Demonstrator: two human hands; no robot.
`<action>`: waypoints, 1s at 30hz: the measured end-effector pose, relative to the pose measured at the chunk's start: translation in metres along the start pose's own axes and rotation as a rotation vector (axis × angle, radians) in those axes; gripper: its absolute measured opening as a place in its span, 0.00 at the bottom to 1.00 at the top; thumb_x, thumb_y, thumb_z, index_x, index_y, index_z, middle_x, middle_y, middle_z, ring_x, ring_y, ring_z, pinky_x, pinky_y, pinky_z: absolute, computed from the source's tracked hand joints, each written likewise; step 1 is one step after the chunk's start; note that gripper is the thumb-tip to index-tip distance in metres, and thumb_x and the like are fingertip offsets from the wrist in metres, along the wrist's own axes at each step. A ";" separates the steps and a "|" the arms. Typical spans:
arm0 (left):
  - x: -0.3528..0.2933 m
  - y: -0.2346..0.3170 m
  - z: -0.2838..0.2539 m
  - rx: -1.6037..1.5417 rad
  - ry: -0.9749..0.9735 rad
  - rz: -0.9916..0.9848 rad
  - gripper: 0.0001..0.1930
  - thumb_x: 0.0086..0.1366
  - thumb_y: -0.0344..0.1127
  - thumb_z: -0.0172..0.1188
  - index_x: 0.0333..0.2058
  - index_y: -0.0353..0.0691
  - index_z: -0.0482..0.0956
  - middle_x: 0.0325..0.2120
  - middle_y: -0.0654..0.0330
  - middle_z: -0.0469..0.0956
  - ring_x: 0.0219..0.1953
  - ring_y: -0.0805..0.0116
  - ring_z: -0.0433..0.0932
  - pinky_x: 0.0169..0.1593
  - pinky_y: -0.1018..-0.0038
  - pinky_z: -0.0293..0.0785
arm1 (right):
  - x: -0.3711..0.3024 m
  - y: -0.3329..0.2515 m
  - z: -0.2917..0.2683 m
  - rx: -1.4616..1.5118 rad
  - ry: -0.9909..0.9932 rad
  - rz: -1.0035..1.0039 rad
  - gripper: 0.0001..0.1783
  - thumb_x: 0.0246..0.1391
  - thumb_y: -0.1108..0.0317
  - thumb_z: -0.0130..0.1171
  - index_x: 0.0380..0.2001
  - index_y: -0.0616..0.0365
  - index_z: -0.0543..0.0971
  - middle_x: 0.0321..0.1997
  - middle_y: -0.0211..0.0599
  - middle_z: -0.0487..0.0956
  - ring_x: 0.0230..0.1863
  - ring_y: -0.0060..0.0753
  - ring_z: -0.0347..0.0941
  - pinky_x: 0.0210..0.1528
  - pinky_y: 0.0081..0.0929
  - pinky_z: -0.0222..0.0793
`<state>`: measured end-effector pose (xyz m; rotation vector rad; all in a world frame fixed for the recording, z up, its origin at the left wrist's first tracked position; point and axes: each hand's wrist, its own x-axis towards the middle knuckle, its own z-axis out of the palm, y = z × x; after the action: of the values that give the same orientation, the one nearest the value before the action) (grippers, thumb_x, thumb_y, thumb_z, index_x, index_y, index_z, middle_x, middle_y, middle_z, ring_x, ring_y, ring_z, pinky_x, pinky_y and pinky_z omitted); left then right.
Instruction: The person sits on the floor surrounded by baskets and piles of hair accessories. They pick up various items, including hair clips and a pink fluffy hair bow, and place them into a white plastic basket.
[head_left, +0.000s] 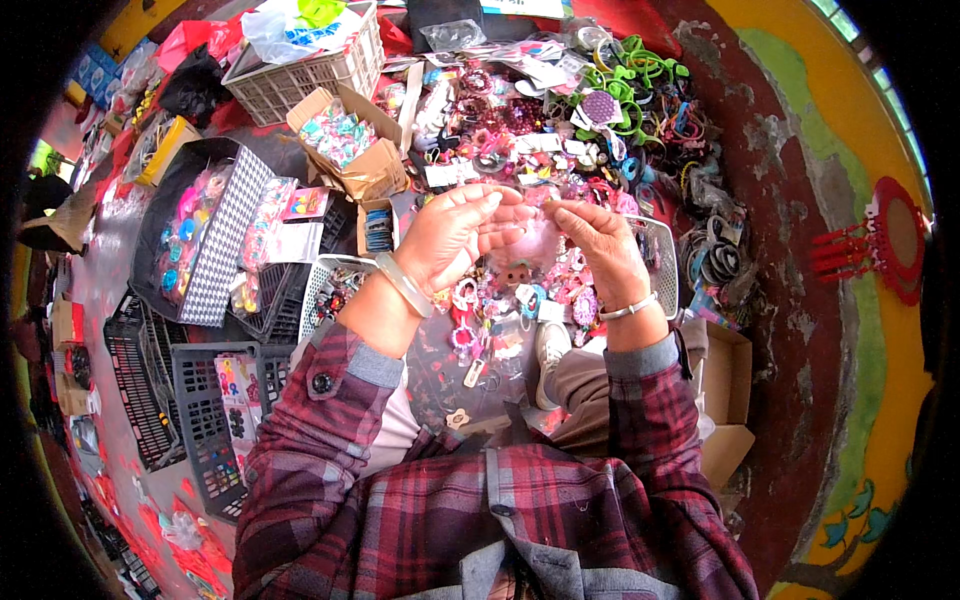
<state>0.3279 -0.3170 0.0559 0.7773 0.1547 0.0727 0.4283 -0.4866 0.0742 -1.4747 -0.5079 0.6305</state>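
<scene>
Pink fluff (pixel 537 245): fuzzy, roundish, between hands; long axis roughly 12-to-6, facing unclear. Right hand (pixel 603 248) at its 3 o'clock: fingertips pinched, cannot tell on what. Left hand (pixel 462 228) at 9 o'clock: loosely open. Smooth green bands (pixel 632 84) towards 1 o'clock.

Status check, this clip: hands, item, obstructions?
Left hand open, beside pink item. Right hand apparently pinching it. Accessory pile crowded beyond; nothing visibly blocking either hand.
</scene>
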 end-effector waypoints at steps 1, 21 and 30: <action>0.000 0.000 0.000 -0.002 -0.001 0.006 0.13 0.65 0.32 0.43 0.42 0.29 0.69 0.38 0.48 0.74 0.40 0.63 0.76 0.43 0.73 0.75 | 0.000 0.003 0.002 -0.005 0.046 -0.013 0.08 0.48 0.69 0.60 0.31 0.63 0.78 0.27 0.27 0.77 0.31 0.15 0.69 0.35 0.13 0.64; 0.002 0.000 -0.004 0.100 0.019 0.037 0.13 0.64 0.34 0.46 0.42 0.30 0.69 0.38 0.50 0.75 0.39 0.67 0.76 0.43 0.76 0.74 | 0.003 -0.001 -0.008 0.178 -0.017 0.043 0.03 0.45 0.75 0.58 0.26 0.63 0.76 0.24 0.29 0.76 0.26 0.19 0.71 0.32 0.17 0.67; 0.002 0.000 0.001 0.108 -0.006 0.018 0.12 0.62 0.28 0.48 0.44 0.28 0.69 0.39 0.49 0.74 0.41 0.66 0.75 0.45 0.76 0.73 | -0.002 0.001 -0.006 0.203 0.055 0.083 0.07 0.46 0.71 0.60 0.30 0.63 0.79 0.27 0.32 0.79 0.28 0.20 0.72 0.31 0.17 0.68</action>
<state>0.3299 -0.3170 0.0563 0.8867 0.1464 0.0795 0.4305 -0.4921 0.0734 -1.3218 -0.3309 0.6843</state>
